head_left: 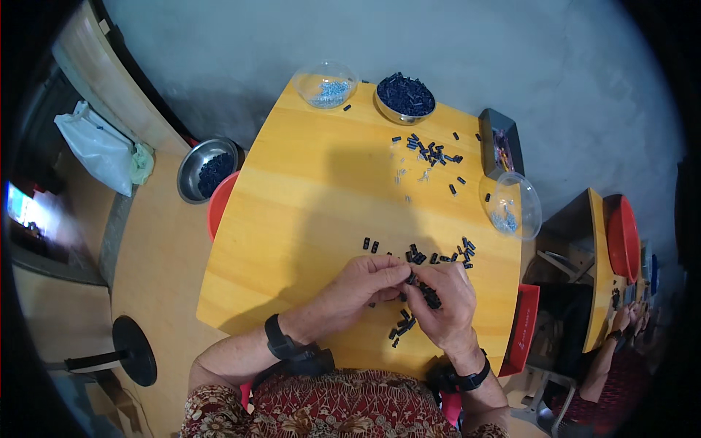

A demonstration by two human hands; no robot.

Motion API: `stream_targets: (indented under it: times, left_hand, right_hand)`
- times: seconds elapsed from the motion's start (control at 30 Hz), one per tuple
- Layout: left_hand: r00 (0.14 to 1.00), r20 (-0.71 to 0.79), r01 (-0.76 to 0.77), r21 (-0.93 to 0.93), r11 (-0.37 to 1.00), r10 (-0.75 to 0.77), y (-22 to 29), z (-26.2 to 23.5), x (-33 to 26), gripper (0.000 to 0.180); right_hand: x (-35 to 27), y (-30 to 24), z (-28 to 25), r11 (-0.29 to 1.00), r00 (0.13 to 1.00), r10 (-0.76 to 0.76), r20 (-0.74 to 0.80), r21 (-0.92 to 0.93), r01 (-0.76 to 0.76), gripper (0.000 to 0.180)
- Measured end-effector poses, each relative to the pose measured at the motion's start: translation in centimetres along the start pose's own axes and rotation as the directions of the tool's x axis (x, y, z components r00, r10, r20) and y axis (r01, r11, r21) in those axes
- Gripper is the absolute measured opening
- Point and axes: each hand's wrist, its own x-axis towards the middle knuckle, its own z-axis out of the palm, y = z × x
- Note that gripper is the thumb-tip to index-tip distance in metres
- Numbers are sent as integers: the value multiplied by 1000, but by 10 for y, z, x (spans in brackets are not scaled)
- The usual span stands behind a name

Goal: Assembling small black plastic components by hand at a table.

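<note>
My left hand [369, 281] and my right hand [447, 301] meet above the near part of the yellow table [292, 212]. Fingertips of both are closed around a small black block-like part [411, 278], mostly hidden by the fingers. Under and beside my right hand lies a pile of similar black parts [431, 296], partly covered by it. More loose black parts [403, 325] lie just in front of my hands, and others [467, 248] lie beyond my right hand. Two single black pieces [370, 245] sit beyond my left hand.
Farther back are scattered black parts [434, 152] with tiny silvery pieces [401, 175]. A bowl of black parts [405, 98], clear tubs [325, 84] [522, 204] and a dark tray [489, 146] line the edges. Red bins [520, 332] flank the table. A co-worker's hand [621, 319] shows at right.
</note>
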Motion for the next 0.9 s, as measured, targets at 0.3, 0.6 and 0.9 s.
stream_targets:
  times: [0.3,0.6,0.9]
  left_hand:
    - [1000,-11,24,-11,1000,-24,3,6,3,21]
    - [1000,-21,-11,245,970,17,0,1,11,24]
    - [999,22,-51,228,972,47,10,12,6,22]
  right_hand:
    - [-4,5,-1,959,980,200,8,203,-198,30]
    - [-10,11,2,987,993,119,-16,108,-117,33]
    - [-7,10,-3,992,994,94,-63,96,-88,30]
